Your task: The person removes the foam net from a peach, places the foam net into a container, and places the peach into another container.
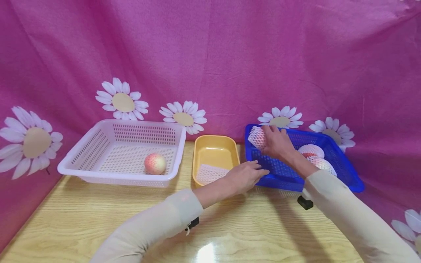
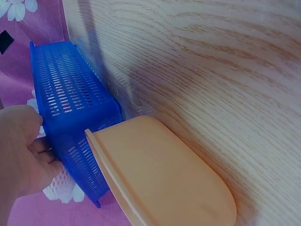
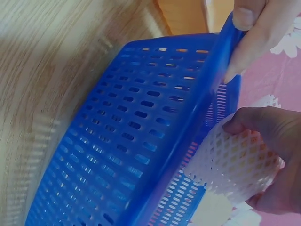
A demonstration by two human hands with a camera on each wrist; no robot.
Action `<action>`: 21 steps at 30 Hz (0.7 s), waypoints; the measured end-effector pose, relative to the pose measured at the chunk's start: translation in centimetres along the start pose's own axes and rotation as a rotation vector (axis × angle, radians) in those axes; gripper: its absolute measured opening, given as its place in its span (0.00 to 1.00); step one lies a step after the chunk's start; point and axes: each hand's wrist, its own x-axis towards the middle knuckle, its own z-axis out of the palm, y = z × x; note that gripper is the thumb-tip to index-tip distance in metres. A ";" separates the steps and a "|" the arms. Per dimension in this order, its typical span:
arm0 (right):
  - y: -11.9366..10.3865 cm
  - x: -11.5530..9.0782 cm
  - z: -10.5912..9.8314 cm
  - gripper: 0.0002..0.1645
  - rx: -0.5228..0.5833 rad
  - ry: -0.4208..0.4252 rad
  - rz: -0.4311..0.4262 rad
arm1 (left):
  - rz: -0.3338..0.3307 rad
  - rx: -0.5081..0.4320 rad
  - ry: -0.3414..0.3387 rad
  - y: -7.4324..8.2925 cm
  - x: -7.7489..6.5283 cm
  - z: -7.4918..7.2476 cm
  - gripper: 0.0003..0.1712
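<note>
My right hand [image 1: 279, 141] grips a fruit in a white foam net [image 1: 257, 138] over the left end of the blue basket [image 1: 356, 185]. In the right wrist view, reddish-yellow skin shows through the mesh of the netted fruit [image 3: 240, 160], with the thumb across it. My left hand [image 1: 245, 176] reaches over the yellow tray's right side, its loosely extended fingers right at the blue basket's near left corner. Two more net-wrapped fruits [image 1: 311, 150] lie in the blue basket, partly behind my right forearm.
An empty-looking foam net [image 1: 210, 173] lies in the yellow tray [image 1: 216, 137], between the baskets. On the left, a pale pink basket [image 1: 70, 164] holds one bare peach [image 1: 155, 164]. A magenta flowered cloth [image 1: 230, 65] hangs behind the wooden table [image 1: 131, 204].
</note>
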 end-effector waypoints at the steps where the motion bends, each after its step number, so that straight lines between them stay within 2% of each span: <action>1: 0.0 0.0 -0.1 0.45 -0.004 0.009 -0.016 | 0.000 0.002 -0.001 0.0 0.0 0.0 0.18; 10: -0.7 -0.3 -0.9 0.44 0.003 0.045 -0.097 | -0.005 0.012 -0.003 -0.1 0.0 0.3 0.18; 14: -1.1 -0.5 -1.1 0.42 0.015 0.051 -0.114 | 0.006 0.008 0.016 -0.3 -0.1 0.5 0.18; 18: -1.8 -0.8 -1.2 0.42 0.035 0.050 -0.127 | 0.008 -0.047 0.054 -0.5 -0.3 0.4 0.18; 21: -2.2 -1.0 -1.3 0.43 0.039 0.049 -0.136 | -0.022 -0.129 0.098 -0.8 -0.8 0.1 0.18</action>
